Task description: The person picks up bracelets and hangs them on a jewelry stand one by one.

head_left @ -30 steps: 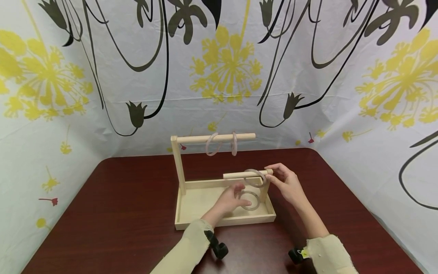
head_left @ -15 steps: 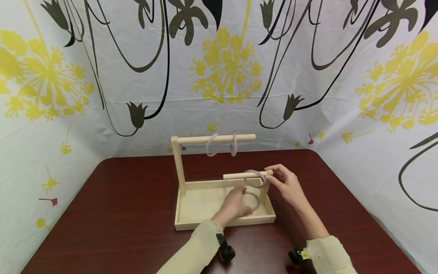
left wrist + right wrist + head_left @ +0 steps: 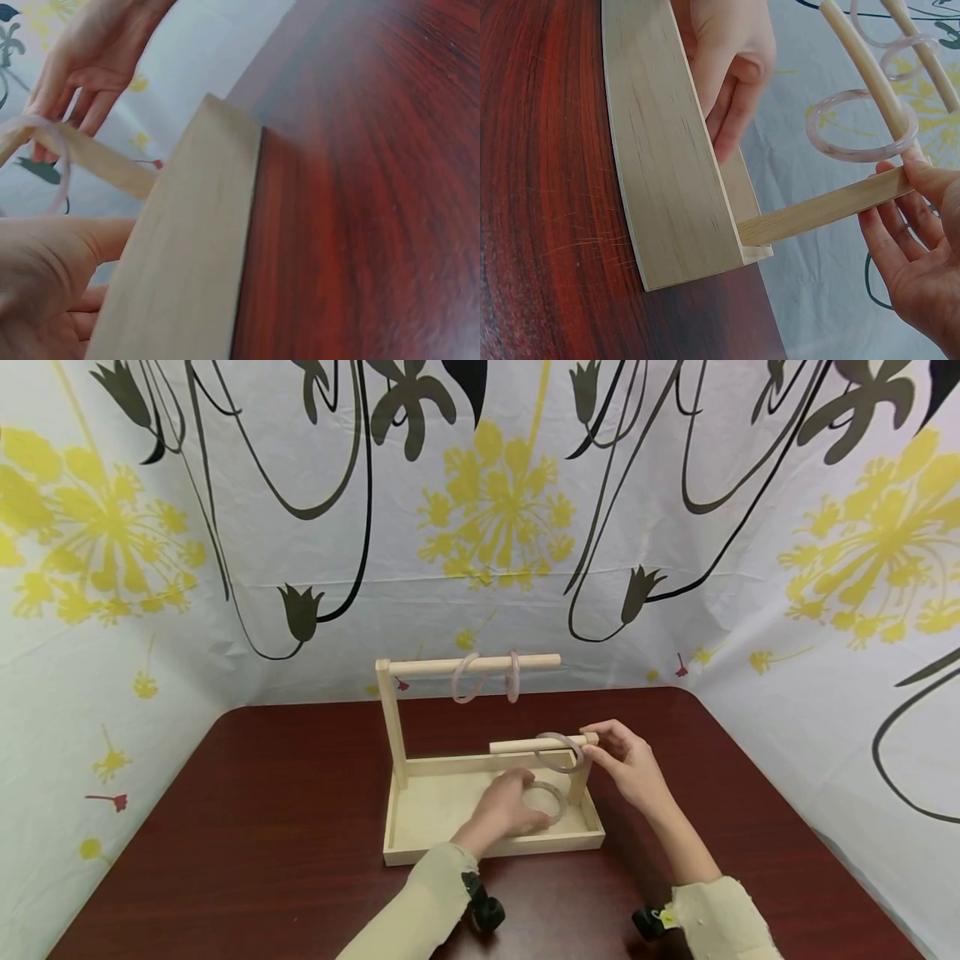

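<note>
A pale wooden bangle stand (image 3: 492, 845) has a tray base, one tall post at the left and one short post at the right, each with a rod. My right hand (image 3: 628, 766) grips the top of the short post, its thumb and fingers on opposite sides in the right wrist view. Beside it, a greyish bangle (image 3: 829, 148) hangs on the lower rod (image 3: 517, 746). Inside the tray, my left hand (image 3: 501, 807) holds another greyish bangle (image 3: 558, 798) by its left side, thumb toward the front; the fingertips are partly hidden.
Two pinkish bangles hang on the upper rod (image 3: 420, 667); one is a tilted bangle (image 3: 456, 687), the other an edge-on bangle (image 3: 513, 677). The dark red table (image 3: 262, 827) reaches back to a patterned cloth (image 3: 480, 610).
My left hand moved right over the bangle in the tray, closed on it, then shifted slightly back left along with it. The right hand stays on the post.
</note>
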Demonstrator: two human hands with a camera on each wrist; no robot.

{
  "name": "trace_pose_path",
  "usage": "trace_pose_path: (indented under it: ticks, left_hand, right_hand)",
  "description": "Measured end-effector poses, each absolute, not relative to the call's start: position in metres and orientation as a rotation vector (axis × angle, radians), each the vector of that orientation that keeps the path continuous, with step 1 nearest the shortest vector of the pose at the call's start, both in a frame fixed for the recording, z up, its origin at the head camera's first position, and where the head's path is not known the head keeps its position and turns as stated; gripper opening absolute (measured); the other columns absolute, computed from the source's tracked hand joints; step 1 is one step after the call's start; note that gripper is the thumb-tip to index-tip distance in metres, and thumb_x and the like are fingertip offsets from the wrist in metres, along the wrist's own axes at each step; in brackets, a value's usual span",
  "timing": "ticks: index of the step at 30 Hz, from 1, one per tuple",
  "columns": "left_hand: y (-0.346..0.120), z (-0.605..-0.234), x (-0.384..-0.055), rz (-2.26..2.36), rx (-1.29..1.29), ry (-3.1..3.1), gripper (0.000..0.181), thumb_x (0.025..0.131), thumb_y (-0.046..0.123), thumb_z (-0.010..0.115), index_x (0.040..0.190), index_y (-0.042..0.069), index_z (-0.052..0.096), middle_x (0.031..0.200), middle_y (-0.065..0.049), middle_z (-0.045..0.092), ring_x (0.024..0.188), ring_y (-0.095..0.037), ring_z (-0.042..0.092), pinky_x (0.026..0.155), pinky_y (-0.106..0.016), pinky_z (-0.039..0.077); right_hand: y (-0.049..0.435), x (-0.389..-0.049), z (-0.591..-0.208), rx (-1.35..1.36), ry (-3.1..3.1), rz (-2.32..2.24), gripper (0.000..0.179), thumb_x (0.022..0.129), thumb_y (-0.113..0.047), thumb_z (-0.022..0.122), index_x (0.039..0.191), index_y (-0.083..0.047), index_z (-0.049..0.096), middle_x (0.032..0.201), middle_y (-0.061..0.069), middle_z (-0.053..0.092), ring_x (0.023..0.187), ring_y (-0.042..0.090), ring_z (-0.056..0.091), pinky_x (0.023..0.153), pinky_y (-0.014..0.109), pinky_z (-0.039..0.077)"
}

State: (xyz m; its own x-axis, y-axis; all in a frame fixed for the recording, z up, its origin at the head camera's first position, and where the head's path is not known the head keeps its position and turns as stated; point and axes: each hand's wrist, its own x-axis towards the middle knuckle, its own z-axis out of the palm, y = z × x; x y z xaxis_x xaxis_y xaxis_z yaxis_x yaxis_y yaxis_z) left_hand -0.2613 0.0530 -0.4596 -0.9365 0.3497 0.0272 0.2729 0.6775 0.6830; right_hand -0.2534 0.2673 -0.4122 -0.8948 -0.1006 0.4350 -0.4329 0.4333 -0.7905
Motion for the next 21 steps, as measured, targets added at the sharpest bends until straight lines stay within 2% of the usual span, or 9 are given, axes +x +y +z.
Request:
trace_pose_path:
  ticks: [4, 12, 21]
  left_hand:
    - [0.04, -0.457, -0.262, 1.198, 0.515, 2.734, 0.067, 0.074, 0.029, 0.087, 0.129, 0.001, 0.061, 0.127, -0.013, 0.067, 0.12, -0.031, 0.061, 0.104, -0.042, 0.048]
    - [0.018, -0.454, -0.265, 1.384, 0.445, 2.642, 0.061, 0.077, 0.027, 0.086, 0.127, 0.0, 0.063, 0.126, -0.016, 0.067, 0.12, -0.032, 0.062, 0.104, -0.046, 0.048]
    - [-0.003, -0.448, -0.266, 1.528, 0.397, 2.521, 0.06, 0.08, 0.023, 0.084, 0.13, -0.002, 0.06, 0.132, -0.019, 0.064, 0.124, -0.035, 0.06, 0.105, -0.046, 0.048]
  right_hand:
    - [0.266, -0.253, -0.412, 0.463, -2.362, 1.452, 0.025, 0.095, -0.013, 0.067, 0.117, -0.001, 0.064, 0.106, -0.015, 0.069, 0.095, -0.008, 0.062, 0.081, 0.012, 0.05]
    - [0.266, -0.253, -0.411, 0.457, -2.37, 1.447, 0.028, 0.096, -0.014, 0.066, 0.119, 0.003, 0.062, 0.108, -0.005, 0.071, 0.095, -0.004, 0.063, 0.081, 0.012, 0.05]
    - [0.266, -0.252, -0.411, 0.452, -2.372, 1.452, 0.025, 0.095, -0.011, 0.067, 0.118, 0.0, 0.064, 0.105, -0.015, 0.069, 0.094, -0.008, 0.062, 0.08, 0.012, 0.051]
